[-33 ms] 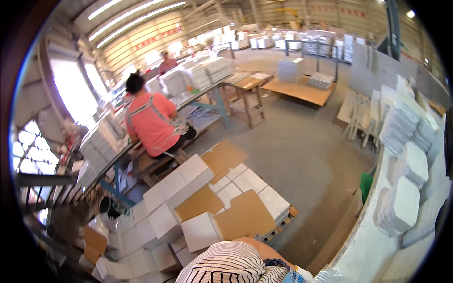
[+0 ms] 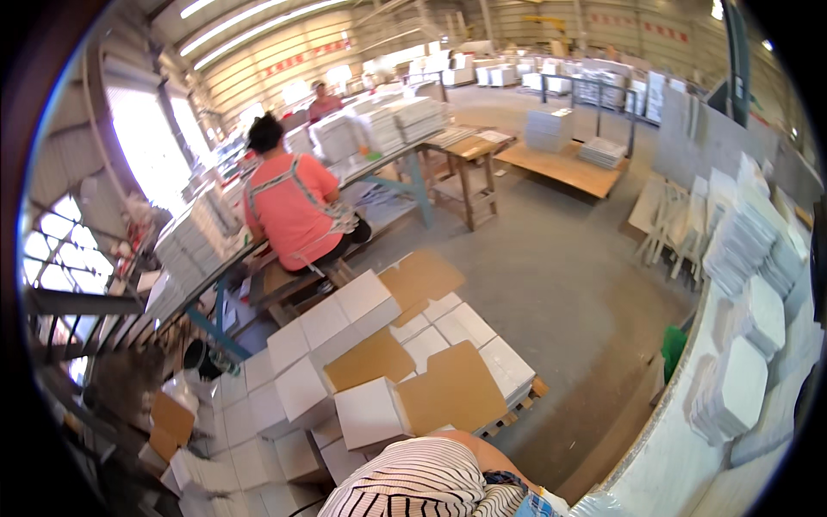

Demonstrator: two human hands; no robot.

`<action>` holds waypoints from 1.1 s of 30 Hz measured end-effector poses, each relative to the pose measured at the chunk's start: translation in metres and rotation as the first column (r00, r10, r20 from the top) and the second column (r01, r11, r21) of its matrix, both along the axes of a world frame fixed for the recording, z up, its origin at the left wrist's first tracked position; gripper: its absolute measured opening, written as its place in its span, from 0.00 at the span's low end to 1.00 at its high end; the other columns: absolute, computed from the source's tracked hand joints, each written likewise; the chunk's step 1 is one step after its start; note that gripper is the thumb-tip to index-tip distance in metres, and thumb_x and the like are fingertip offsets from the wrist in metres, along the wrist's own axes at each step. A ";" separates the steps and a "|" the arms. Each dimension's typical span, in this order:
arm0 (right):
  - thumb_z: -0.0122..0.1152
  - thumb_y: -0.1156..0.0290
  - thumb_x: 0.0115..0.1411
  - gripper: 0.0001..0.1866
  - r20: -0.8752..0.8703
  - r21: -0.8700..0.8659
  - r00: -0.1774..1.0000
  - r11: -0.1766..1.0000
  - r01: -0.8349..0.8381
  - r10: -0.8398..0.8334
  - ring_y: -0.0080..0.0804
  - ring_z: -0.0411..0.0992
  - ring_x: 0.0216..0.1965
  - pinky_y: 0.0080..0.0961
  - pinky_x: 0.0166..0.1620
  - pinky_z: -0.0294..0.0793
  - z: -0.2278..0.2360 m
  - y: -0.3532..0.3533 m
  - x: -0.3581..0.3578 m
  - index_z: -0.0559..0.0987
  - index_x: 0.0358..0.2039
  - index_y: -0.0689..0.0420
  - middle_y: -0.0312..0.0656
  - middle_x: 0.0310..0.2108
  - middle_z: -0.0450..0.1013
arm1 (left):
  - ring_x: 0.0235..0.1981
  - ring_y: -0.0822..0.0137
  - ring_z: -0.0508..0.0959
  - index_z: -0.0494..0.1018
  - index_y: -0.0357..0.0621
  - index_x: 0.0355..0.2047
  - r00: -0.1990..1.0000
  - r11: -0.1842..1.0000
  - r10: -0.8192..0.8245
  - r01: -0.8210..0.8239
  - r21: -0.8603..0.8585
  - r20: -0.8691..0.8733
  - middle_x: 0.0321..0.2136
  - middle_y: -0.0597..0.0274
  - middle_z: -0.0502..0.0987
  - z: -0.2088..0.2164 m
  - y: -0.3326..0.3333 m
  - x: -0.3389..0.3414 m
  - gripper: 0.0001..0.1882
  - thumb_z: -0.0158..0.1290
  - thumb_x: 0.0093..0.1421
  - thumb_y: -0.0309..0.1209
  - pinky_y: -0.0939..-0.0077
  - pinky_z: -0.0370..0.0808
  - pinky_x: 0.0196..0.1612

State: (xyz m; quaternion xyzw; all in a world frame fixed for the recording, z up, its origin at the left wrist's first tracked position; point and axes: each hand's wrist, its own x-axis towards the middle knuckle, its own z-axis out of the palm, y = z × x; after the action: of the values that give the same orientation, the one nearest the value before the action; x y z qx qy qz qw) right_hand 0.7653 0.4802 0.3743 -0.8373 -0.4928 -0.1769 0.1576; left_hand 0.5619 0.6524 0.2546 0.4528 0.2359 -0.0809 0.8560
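Observation:
Neither of my hands shows. At the lower edge is my black-and-white striped top, with a strip of bare arm beside it. Blue cloth lies against that arm at the bottom. Closest to my body stands a white carton whose brown cardboard flap is folded out to the right. Behind it another brown flap lies across the cartons. More white cartons are packed in rows, some of them on a wooden pallet.
On the right, a long bench bears stacked pale slabs. A co-worker in a pink top sits at a blue-legged table at the left. Farther off are a wooden stand and a flat cart with stacks.
The whole view has shifted slightly, so most of the scene sits a little farther right and lower. The cartons and flaps appear unmoved, and my hands stay out of sight.

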 end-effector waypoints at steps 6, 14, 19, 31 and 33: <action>0.51 0.59 0.71 0.23 0.185 0.173 0.949 0.942 -0.287 0.255 0.55 0.70 0.56 0.45 0.58 0.71 -0.030 0.031 -0.017 0.74 0.58 0.62 0.60 0.58 0.70 | 0.33 0.72 0.77 0.82 0.37 0.43 0.990 0.988 0.140 -0.142 0.058 0.036 0.34 0.61 0.83 0.003 -0.010 -0.025 0.21 0.56 0.64 0.45 0.70 0.73 0.38; 0.52 0.59 0.71 0.23 0.232 0.146 0.893 0.894 -0.423 0.385 0.55 0.71 0.55 0.45 0.57 0.72 -0.053 0.036 -0.039 0.75 0.57 0.62 0.60 0.57 0.71 | 0.33 0.73 0.76 0.82 0.41 0.44 0.965 0.959 0.217 -0.239 0.154 0.146 0.34 0.63 0.83 0.000 -0.007 -0.046 0.16 0.56 0.65 0.39 0.69 0.72 0.37; 0.52 0.58 0.70 0.24 -0.025 -0.019 0.922 0.922 -0.387 0.386 0.55 0.70 0.57 0.43 0.58 0.71 -0.035 0.035 -0.071 0.74 0.58 0.63 0.61 0.58 0.70 | 0.33 0.74 0.75 0.83 0.43 0.45 0.895 0.867 0.335 -0.415 0.277 0.294 0.34 0.64 0.83 -0.005 -0.011 -0.074 0.13 0.56 0.66 0.35 0.69 0.72 0.37; 0.52 0.50 0.70 0.29 -0.939 -0.011 -0.280 0.832 -0.554 -0.199 0.41 0.69 0.56 0.34 0.60 0.67 0.038 0.155 -0.224 0.73 0.59 0.64 0.47 0.55 0.73 | 0.34 0.70 0.81 0.79 0.32 0.44 0.521 0.548 0.827 -0.830 -0.099 0.210 0.37 0.56 0.83 0.134 -0.024 -0.276 0.20 0.58 0.59 0.37 0.74 0.78 0.40; 0.54 0.53 0.70 0.23 -0.866 0.007 -0.411 0.815 -0.579 -0.284 0.38 0.73 0.48 0.37 0.52 0.73 0.005 0.175 -0.236 0.76 0.54 0.58 0.45 0.49 0.75 | 0.36 0.69 0.82 0.79 0.31 0.46 0.477 0.506 0.856 -0.851 -0.138 0.198 0.39 0.56 0.83 0.134 -0.026 -0.295 0.21 0.58 0.59 0.37 0.74 0.78 0.42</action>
State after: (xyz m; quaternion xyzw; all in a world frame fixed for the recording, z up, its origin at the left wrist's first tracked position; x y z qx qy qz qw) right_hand 0.5288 0.6553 0.3793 -0.5089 -0.2801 0.7604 0.2904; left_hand 0.2665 0.6266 0.3890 0.2730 0.3231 0.4084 0.8089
